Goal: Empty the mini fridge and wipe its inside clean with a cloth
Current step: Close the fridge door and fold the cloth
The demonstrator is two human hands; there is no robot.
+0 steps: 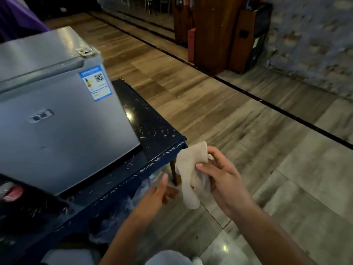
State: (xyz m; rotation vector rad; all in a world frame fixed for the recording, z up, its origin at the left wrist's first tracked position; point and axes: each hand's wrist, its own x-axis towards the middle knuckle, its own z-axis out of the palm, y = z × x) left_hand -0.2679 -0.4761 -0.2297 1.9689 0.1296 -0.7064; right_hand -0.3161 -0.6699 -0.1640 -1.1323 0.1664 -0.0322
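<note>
Mini fridge [57, 119] is seen at left on the dark tabletop [152, 131], door closed. Left hand [158, 192] is held loosely spread, empty. Cloth [191, 173] is pinched in right hand [223, 180], near right. Emptying judged pending; door opening is called for next.

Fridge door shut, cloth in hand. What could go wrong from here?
1. The mini fridge sits near the front edge of the dark table; pulling its shut door might drag it forward.
2. The right hand grips the cloth, leaving only the left hand free.
3. The red-labelled item beside the door could get knocked.
</note>
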